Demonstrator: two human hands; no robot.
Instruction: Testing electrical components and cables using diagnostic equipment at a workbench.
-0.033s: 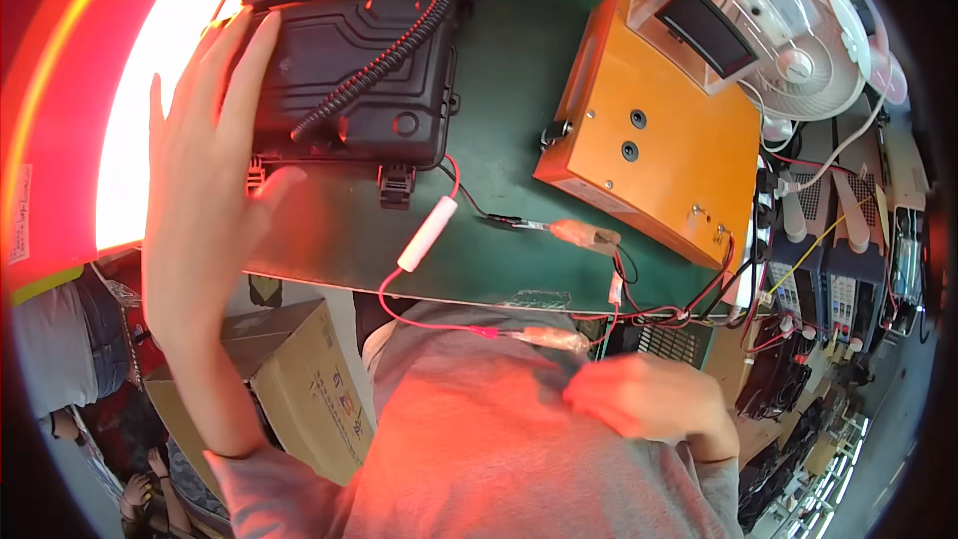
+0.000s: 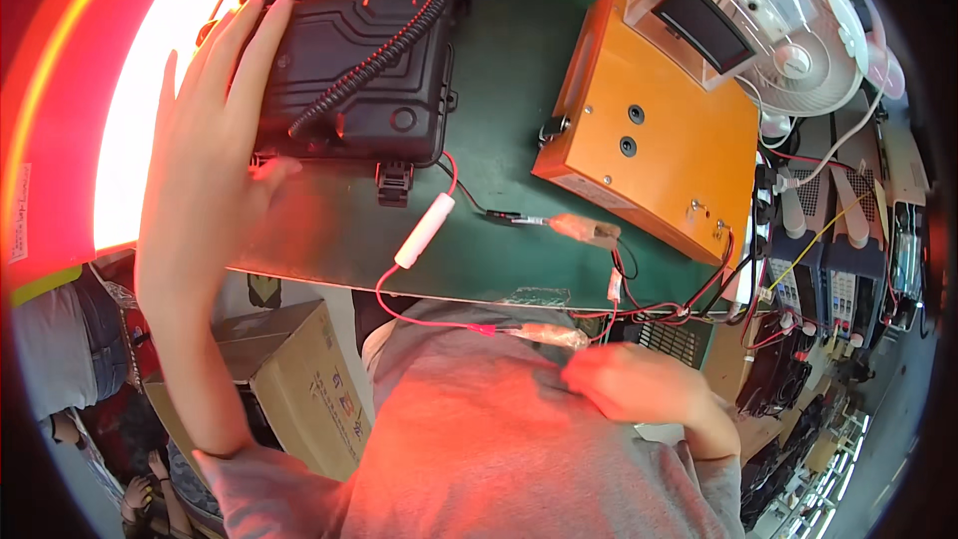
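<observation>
My left hand (image 2: 205, 150) lies with fingers stretched out along the left side of a black hard plastic case (image 2: 349, 70), its fingertips at the lid's edge. A coiled black cable (image 2: 374, 65) crosses the case. From the case's front runs a red wire with a white tubular inline holder (image 2: 424, 231), ending in a copper alligator clip (image 2: 547, 335) over my lap. A black wire leads to a second copper clip (image 2: 584, 230) on the table. Beside the first clip, my right hand (image 2: 639, 382) is curled closed before my grey shirt; its fingertips are partly hidden and blurred.
An orange metal box (image 2: 659, 130) with a small dark display (image 2: 704, 28) stands on the green tabletop (image 2: 509, 120). Behind it is a white fan (image 2: 798, 60). Bench instruments (image 2: 823, 269) line the right. A cardboard box (image 2: 289, 369) sits below left; bright red light glows left.
My left hand has shifted slightly up along the case. The right hand has barely moved, and the view has tilted a little.
</observation>
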